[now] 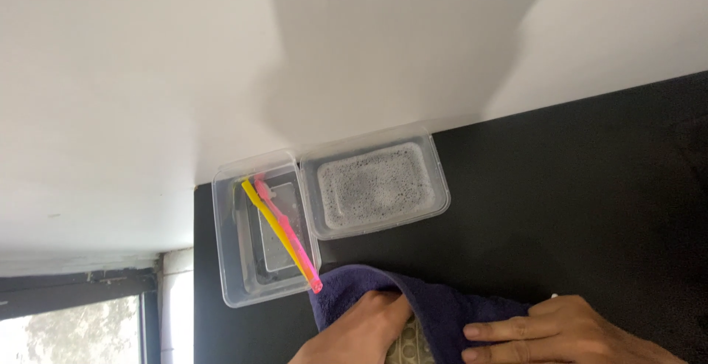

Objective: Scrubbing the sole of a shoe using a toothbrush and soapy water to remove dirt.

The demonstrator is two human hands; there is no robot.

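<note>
At the left edge of the black bench [590, 187], where it met the white wall [147, 76], stood a clear plastic tub [228, 261], rectangular with rounded corners. A yellow toothbrush [274, 225] and a pink toothbrush [295, 242] lay slanted inside it, touching side by side, their ends reaching over the tub's near corner just beside the cloth. Under them sat a smaller clear, flat piece; I could not tell what it was. No label showed on the tub.

Touching its right side, against the bench's far edge by the wall, was a second clear tub [440, 179], set crosswise and holding foamy grey water [376, 185] speckled with bubbles. It too was unlabelled.

Near the bench's front edge lay a dark blue towel [450, 312], bunched up. The left hand [361, 334] was tucked under the towel's fold, its fingers hidden beneath the cloth, so their state could not be told. Just beside it a patterned greyish thing [409, 345] peeked out from under the towel, too little showing to identify. The right hand [560, 331] lay flat on top of the towel, fingers [494, 330] stretched out and held together, pointing left and pressing the cloth down.
</note>
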